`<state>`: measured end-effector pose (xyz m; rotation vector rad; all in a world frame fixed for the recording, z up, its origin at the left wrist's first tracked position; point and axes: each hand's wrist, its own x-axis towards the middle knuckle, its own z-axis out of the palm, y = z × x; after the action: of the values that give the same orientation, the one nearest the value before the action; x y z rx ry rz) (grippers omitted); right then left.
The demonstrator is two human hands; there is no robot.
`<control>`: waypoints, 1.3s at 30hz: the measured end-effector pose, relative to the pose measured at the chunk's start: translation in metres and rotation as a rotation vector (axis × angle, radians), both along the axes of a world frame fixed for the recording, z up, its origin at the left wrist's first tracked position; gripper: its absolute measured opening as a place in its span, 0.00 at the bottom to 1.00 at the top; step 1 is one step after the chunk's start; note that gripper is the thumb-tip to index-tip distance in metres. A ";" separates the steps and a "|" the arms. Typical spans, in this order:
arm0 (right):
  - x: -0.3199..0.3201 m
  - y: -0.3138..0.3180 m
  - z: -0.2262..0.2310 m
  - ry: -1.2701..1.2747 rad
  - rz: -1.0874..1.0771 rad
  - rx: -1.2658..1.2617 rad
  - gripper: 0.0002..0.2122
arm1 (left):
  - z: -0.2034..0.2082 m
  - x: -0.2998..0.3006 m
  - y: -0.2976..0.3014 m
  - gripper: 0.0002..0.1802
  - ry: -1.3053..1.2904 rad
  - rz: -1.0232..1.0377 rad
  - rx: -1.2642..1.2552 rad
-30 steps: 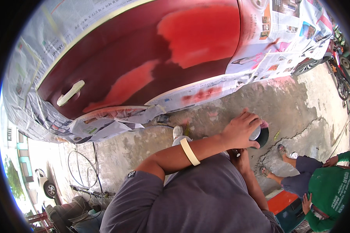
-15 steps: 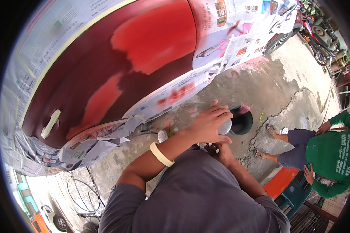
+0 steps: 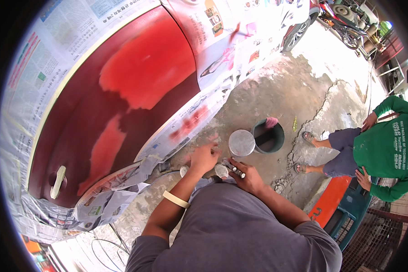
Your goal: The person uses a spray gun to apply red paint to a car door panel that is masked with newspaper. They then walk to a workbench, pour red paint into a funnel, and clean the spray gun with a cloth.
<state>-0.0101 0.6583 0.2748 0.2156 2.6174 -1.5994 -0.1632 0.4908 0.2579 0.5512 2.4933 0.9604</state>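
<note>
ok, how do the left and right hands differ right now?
Load: the left hand looks empty; the right hand grips a tool with metal knobs.
Position: the left is closer to the red car door than the right.
Forearm: the left carries a cream ring; the right has none.
Shared: both are bare, no gloves.

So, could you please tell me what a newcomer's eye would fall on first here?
Most likely the large bright red patch on the dark red car panel at upper left, with newspaper around the panel. Next might come the person in green at far right. Nearer the lower middle, the cream ring around the left forearm also stands out.
</note>
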 end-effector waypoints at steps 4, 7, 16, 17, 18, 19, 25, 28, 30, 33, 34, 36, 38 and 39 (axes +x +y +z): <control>0.002 -0.001 -0.007 0.010 0.017 0.047 0.24 | -0.007 0.001 0.008 0.22 -0.056 -0.120 -0.129; 0.001 -0.001 -0.008 0.064 0.000 0.025 0.25 | -0.007 0.000 0.010 0.21 -0.136 -0.094 -0.165; -0.001 0.006 0.000 -0.002 0.017 0.038 0.26 | -0.014 -0.001 0.014 0.16 -0.226 -0.107 -0.051; 0.000 0.006 -0.001 -0.007 0.028 0.048 0.27 | -0.014 0.000 0.013 0.16 -0.234 -0.119 -0.046; 0.000 0.005 -0.002 -0.012 0.040 0.058 0.27 | -0.014 0.001 0.012 0.15 -0.242 -0.131 -0.042; 0.001 0.005 -0.004 -0.011 0.052 0.050 0.27 | -0.021 0.003 0.008 0.14 -0.225 -0.132 -0.007; -0.001 -0.009 -0.007 0.033 0.086 -0.044 0.27 | -0.021 0.011 -0.009 0.09 -0.219 -0.081 -0.060; 0.000 -0.020 -0.012 0.031 0.098 -0.056 0.27 | -0.035 0.016 -0.024 0.09 -0.243 -0.039 -0.047; 0.000 -0.029 -0.007 0.031 0.098 -0.061 0.27 | -0.034 0.018 -0.032 0.08 -0.302 0.006 -0.047; 0.001 -0.045 -0.006 0.078 0.096 -0.048 0.26 | -0.035 0.019 -0.047 0.08 -0.193 -0.018 0.026; 0.001 -0.051 -0.004 0.088 0.099 -0.040 0.25 | -0.032 0.020 -0.053 0.08 -0.175 -0.024 0.036; 0.004 -0.067 0.001 0.107 0.104 -0.024 0.25 | -0.025 0.023 -0.068 0.07 -0.141 -0.038 0.055; 0.010 -0.085 0.003 0.114 0.098 -0.029 0.25 | -0.007 0.027 -0.084 0.07 -0.114 -0.073 0.020; 0.013 -0.097 0.003 0.118 0.095 -0.033 0.25 | 0.000 0.029 -0.094 0.07 -0.100 -0.090 0.003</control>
<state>0.0033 0.5616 0.2780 -0.0050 2.6395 -1.6701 -0.1344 0.3963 0.2576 0.5958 2.3588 0.9338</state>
